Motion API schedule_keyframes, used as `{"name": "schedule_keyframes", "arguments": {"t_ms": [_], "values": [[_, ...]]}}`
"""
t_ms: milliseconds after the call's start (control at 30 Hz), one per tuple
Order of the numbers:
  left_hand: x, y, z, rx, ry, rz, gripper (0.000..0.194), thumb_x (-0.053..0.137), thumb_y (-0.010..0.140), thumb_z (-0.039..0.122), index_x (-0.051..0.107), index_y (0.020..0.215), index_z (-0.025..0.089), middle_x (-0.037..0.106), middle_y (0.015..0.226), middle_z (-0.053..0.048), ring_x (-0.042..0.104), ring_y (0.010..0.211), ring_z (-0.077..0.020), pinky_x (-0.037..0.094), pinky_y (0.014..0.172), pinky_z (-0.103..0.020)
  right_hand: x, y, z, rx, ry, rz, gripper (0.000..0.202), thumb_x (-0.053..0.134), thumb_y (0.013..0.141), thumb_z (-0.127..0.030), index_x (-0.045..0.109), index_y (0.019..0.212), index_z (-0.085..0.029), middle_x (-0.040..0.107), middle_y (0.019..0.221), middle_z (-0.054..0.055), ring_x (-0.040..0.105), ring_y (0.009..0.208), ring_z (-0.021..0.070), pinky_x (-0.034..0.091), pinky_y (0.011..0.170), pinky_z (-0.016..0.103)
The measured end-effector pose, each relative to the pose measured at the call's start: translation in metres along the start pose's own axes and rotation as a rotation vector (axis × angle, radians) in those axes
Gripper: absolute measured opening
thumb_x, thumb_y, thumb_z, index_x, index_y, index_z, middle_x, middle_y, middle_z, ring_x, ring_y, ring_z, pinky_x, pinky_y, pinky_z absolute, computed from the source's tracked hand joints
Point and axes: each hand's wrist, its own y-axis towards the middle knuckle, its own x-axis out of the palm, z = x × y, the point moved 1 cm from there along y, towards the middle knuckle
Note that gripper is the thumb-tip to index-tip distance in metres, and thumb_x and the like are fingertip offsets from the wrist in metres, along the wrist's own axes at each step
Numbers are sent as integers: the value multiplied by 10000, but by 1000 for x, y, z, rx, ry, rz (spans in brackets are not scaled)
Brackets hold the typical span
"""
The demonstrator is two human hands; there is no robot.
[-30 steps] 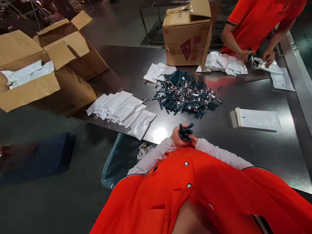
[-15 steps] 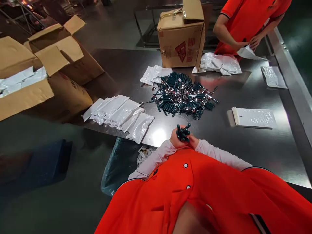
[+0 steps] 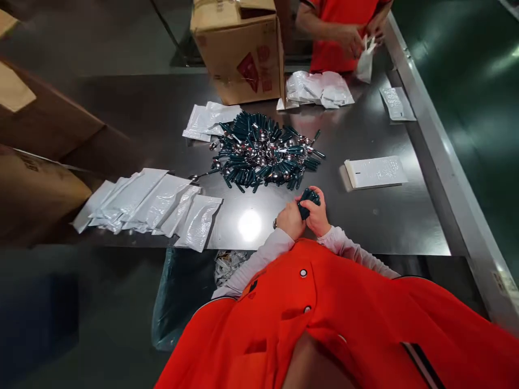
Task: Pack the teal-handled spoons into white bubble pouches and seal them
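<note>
Close to my body, at the table's front edge, both hands are closed around a bundle of dark green-handled spoons. My left hand wraps it from the left; a small shiny piece, perhaps a spoon bowl, pokes out beside that hand. From the right, my right hand grips it with the thumb across the handles. Most of the metal ends are hidden by my fingers. Beyond my hands lies a large heap of spoons with green handles and shiny bowls.
White padded packets overlap at the left front, with more packets behind the heap. A carton stands at the back. A flat stack of white bags lies right. Across the table, a co-worker's hands hold a white bag. A lined bin sits below.
My view has swung, so the table's contents appear further left. The bundle's handle ends are now drawn closer together, and my right hand has come round its right side. The co-worker's bag now hangs upright.
</note>
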Motion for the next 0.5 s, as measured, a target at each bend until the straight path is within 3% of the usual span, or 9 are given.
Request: {"name": "schedule_keyframes", "arguments": {"t_ms": [100,200,267,333,367,433,500], "values": [[12,10,18,63,6,13,544,592,862,201,441,1376,106,657,1212,-176,673,1073,-292,530,902,-358,-15,3,-11,-99,-7,26,585,647,599,-250,430,1142,-274,634,864,-37,654,892,186,501,956,389],[25,28,21,100,-69,-38,507,616,851,220,480,1329,119,683,1167,-158,687,1038,-297,539,870,-354,-37,18,-19,-134,-9,-114,695,730,612,-258,437,1242,-275,664,955,-8,664,944,190,500,960,386],[30,41,17,99,-141,-62,430,614,841,182,528,1260,139,702,1121,-143,688,1038,-293,541,860,-344,-62,46,-26,-88,-79,-291,789,802,586,-309,465,1299,-269,681,1046,32,659,1009,211,507,944,393],[32,50,9,61,-198,-57,390,615,822,138,551,1206,167,716,1071,-124,690,1026,-285,542,843,-338,-98,89,-35,-40,-276,-335,667,798,623,-400,570,1226,-230,688,1103,77,647,1043,227,514,913,388],[31,53,4,33,-210,-49,371,617,816,132,557,1180,175,719,1047,-118,692,1010,-282,542,831,-339,-119,114,-40,-38,-427,-244,484,716,724,-445,627,1132,-201,690,1108,98,644,1036,226,516,892,378],[29,55,-5,-24,-211,-33,317,618,816,146,565,1127,177,717,996,-113,695,965,-282,540,805,-345,-161,162,-49,-83,-911,143,317,500,894,-417,663,962,-153,694,1063,126,641,993,207,496,890,349],[28,52,-13,-49,-215,-26,281,617,814,162,568,1090,174,710,947,-104,695,915,-276,537,781,-344,-192,199,-53,-73,-1100,267,236,493,887,-252,656,950,-94,632,1200,215,583,1133,237,426,985,385]]}}
